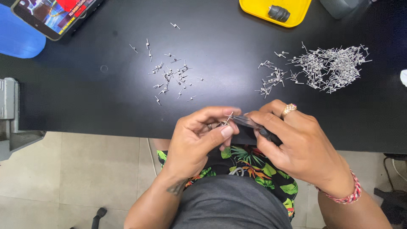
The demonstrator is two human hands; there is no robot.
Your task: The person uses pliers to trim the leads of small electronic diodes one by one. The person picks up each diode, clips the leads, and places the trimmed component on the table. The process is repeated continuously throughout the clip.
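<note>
Small wire coil pinched in left hand fingertips, right hand clamped on dark pliers.

Left hand: your left hand pinches a small wire coil between thumb and fingers at the near table edge; more coils seem cupped in the palm
Right hand: your right hand grips dark pliers; their tip meets the coil; a gold ring sits on one finger
Table: the black table carries a small scatter of coils at centre; a larger heap lies to the right
Far edge: a yellow tray holds a dark cylinder; a phone with a lit screen lies at far left
</note>
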